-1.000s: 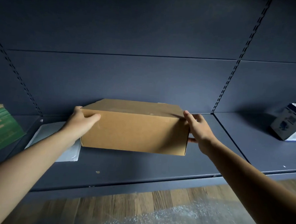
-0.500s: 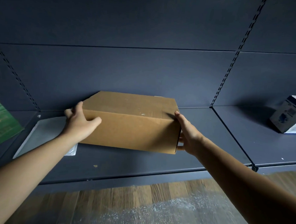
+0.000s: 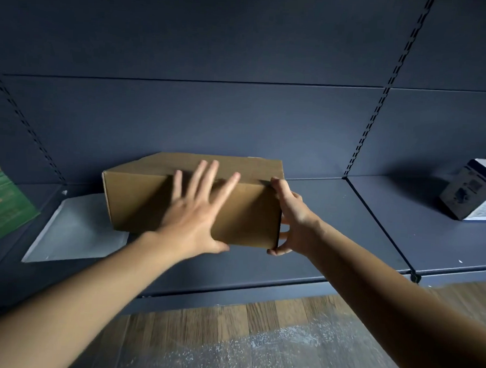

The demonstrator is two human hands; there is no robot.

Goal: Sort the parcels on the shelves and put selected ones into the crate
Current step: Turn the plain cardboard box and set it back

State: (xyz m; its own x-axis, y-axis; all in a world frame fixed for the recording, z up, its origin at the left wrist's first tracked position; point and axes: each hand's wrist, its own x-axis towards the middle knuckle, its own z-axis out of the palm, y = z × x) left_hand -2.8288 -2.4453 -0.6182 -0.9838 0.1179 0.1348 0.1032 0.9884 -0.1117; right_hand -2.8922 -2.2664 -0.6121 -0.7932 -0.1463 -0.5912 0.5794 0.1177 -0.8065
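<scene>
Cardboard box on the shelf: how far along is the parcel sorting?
Nothing looks finished: no crate is in view. In hand: the right hand grips the cardboard box by its right end, and the left hand spreads open over its front. Left: the grey mailer, green box and blue-and-white box lie on the shelf.

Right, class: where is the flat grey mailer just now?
In the head view, the grey mailer lies flat on the shelf, left of centre, between the green box at the left edge and the cardboard box.
</scene>
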